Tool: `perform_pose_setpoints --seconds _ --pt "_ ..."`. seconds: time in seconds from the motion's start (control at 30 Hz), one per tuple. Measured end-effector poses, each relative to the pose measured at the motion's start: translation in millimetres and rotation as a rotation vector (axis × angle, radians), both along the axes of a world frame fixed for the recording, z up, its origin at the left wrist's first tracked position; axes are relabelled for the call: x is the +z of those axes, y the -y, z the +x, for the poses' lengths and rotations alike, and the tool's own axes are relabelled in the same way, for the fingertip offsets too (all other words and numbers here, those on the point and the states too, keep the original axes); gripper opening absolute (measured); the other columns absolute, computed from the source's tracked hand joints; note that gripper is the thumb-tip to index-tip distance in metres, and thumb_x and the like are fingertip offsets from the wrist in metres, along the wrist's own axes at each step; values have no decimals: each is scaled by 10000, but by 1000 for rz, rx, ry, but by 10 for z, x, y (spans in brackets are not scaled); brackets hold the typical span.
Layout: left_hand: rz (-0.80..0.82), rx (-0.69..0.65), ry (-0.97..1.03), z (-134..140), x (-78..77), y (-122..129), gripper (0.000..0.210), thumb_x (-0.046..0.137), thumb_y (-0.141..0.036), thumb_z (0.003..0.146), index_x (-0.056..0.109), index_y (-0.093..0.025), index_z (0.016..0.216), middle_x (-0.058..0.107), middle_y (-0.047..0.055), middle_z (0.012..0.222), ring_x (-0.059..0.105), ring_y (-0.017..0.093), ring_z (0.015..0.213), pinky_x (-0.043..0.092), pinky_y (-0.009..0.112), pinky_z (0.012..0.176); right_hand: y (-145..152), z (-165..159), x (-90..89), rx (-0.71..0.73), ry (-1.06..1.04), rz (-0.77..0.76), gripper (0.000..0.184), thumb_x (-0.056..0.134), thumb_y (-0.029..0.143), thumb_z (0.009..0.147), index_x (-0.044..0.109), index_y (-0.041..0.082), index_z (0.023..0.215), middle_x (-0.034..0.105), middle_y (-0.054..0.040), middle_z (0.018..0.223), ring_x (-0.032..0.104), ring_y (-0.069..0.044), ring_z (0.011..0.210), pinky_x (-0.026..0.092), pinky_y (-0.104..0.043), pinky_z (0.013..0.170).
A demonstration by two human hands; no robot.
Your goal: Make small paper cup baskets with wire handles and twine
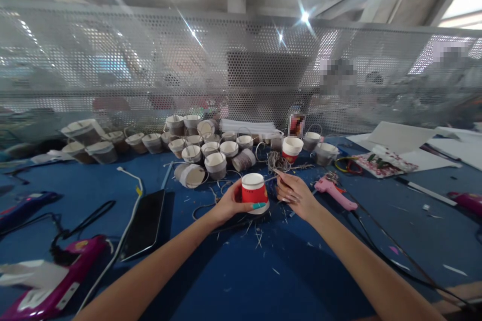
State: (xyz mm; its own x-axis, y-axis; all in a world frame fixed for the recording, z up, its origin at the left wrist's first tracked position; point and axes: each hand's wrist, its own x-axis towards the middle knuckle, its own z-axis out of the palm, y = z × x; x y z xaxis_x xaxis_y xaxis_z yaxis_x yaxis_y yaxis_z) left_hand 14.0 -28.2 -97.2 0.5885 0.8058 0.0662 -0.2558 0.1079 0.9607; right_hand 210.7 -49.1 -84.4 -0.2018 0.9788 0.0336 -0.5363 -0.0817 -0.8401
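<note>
My left hand (229, 203) is wrapped round a red and white paper cup (253, 191), its wider end down, just above the blue table. A thin grey cord (269, 178) runs from the upper part of the cup to my right hand (295, 193), which pinches it between thumb and fingertips. Behind the hands lies a tangled bundle of grey cord (279, 161). Another red and white paper cup (292, 146) stands upright beyond it. To the right of my right hand rests a pink glue gun (335, 192).
Many grey cord-wrapped cups with handles (216, 164) cluster at the back. A black phone (145, 223), white cable (131, 210) and purple device (71, 281) lie left. White sheets (402, 135) and a floral piece (387, 161) are right. A perforated metal screen (150, 60) stands behind.
</note>
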Motion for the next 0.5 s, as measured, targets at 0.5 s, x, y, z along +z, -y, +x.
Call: perform_pose_setpoints --seconds 0.5 --pt "26 -56 9 11 -11 19 654 791 -173 480 512 -162 1072 608 92 1068 567 242 976 403 393 892 -45 18 -77 -8 61 30 243 620 347 735 546 150 614 310 101 332 225 -26 281 225 -175 320"
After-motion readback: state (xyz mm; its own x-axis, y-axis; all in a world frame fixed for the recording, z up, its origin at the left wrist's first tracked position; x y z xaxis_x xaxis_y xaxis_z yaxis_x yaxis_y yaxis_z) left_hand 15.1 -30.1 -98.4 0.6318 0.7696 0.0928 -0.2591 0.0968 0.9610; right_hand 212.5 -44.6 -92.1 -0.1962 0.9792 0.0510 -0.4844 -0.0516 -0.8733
